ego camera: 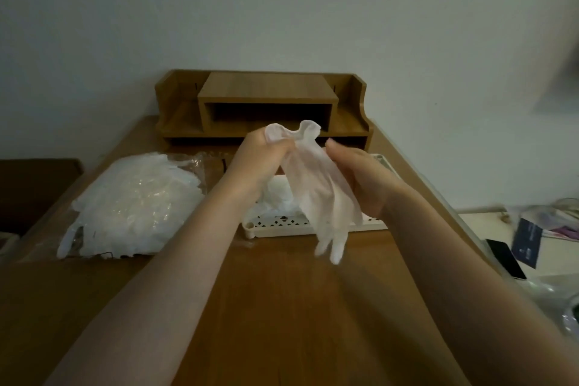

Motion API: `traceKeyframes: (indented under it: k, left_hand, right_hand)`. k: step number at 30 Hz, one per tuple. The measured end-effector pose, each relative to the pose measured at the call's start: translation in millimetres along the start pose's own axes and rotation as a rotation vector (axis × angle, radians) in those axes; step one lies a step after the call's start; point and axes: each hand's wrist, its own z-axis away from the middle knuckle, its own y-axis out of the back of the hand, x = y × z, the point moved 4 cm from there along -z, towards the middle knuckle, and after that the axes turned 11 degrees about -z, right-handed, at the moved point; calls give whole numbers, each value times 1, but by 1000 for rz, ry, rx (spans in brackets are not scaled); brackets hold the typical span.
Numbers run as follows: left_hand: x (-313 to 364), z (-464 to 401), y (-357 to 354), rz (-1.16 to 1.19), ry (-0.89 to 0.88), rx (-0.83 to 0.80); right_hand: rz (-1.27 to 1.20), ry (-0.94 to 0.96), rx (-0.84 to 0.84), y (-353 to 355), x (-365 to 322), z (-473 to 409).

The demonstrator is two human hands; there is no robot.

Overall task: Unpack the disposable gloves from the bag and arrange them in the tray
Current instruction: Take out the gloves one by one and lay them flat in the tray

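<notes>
A thin translucent white disposable glove [316, 185] hangs in the air above the table, cuff up and fingers pointing down. My left hand [260, 160] grips its cuff between curled fingers. My right hand [360, 178] is behind the glove's right side with fingers bent, touching the film. Below them stands a cream tray [282, 224] with a lattice front wall, holding a few white gloves [279, 197]. To the left lies the clear plastic bag [134, 204] with a heap of white gloves spilling out of it.
A wooden desk organiser [266, 103] stands against the wall behind the tray. A lower white surface at the right carries a dark phone [506, 258], a dark booklet [528, 241] and crumpled plastic. The wooden table [297, 307] stretches toward me.
</notes>
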Motion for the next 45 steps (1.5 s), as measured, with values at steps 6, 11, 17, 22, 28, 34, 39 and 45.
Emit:
traceKeyframes:
  k: [6, 11, 17, 22, 28, 34, 39, 45]
  left_hand:
    - [-5, -7, -6, 507, 128, -287]
    - [-13, -16, -11, 638, 171, -483]
    - [-8, -19, -18, 396, 253, -706]
    - [-3, -29, -26, 191, 283, -494]
    - [2, -44, -31, 261, 228, -316]
    - [7, -72, -35, 162, 141, -180]
    - [26, -95, -33, 7, -86, -101]
    - [-12, -81, -37, -228, -133, -248]
  right_hand:
    - [242, -18, 123, 27, -10, 2]
    - [337, -52, 210, 46, -15, 6]
    - [401, -183, 157, 61, -22, 5]
    - [354, -220, 28, 75, -26, 2]
    - [277, -305, -119, 95, -18, -4]
    - [449, -29, 428, 129, -45, -15]
    - [708, 530, 711, 131, -90, -16]
    - [1244, 534, 443, 114, -37, -14]
